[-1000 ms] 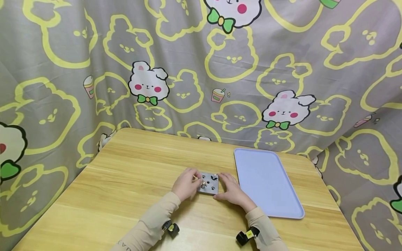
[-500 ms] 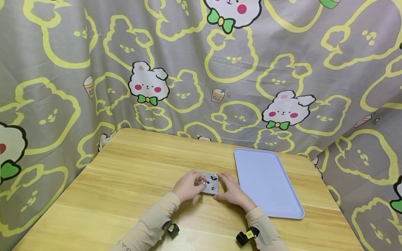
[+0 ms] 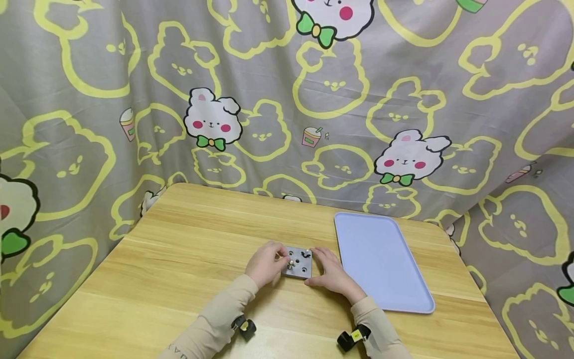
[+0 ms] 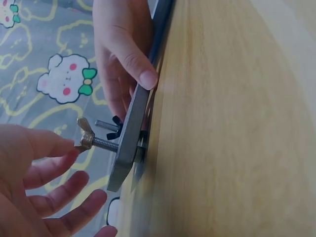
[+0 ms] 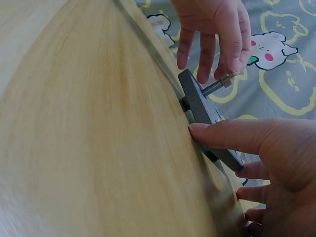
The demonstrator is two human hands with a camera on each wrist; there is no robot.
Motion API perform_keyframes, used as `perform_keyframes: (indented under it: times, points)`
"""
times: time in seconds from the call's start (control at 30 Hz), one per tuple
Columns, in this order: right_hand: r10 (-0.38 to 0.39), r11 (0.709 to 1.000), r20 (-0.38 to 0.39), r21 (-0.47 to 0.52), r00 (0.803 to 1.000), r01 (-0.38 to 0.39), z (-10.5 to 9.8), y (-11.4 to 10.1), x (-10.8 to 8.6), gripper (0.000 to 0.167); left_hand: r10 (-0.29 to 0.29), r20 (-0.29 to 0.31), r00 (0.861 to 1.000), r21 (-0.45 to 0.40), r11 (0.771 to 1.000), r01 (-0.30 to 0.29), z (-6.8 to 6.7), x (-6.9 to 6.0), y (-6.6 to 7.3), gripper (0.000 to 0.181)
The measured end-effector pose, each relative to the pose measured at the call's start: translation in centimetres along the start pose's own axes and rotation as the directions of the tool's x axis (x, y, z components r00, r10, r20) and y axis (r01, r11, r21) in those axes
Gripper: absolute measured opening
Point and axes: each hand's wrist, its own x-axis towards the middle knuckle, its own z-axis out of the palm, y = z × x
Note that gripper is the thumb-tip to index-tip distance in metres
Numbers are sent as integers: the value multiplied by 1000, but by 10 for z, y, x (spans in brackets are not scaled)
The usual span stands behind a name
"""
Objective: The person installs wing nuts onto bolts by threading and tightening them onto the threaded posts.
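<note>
A grey metal plate [image 3: 296, 273] with several holes lies on the table, raised slightly on bolt heads beneath it. From it rises a threaded bolt [image 4: 105, 144] with a brass-coloured wing nut [image 4: 86, 135] near its tip. My left hand [image 3: 265, 264] pinches one wing of that nut between thumb and index finger, the other fingers spread loosely. A black wing nut [image 4: 115, 129] sits low against the plate on a second bolt [image 4: 104, 125]. My right hand [image 3: 333, 273] grips the plate's right side, thumb [image 5: 217, 132] on the near edge and fingers at the far edge.
A pale blue tray [image 3: 381, 259] lies on the wooden table [image 3: 179, 269], just right of my right hand. Behind the table hangs a grey curtain [image 3: 269, 75] printed with cartoon rabbits. Each wrist carries a black strapped-on camera [image 3: 244, 327].
Half a second ago my left hand was turned further over the brass wing nut, covering it. Now the fingers have drawn back left and the nut shows. My right hand stays put.
</note>
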Motion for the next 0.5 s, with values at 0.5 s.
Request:
perform_keyframes:
  times: [0.5]
  points:
    - [-2,1000,2,-1,1000,2,0,0,0,92,32,103,994,-12,999,-31,2,1,-2,20]
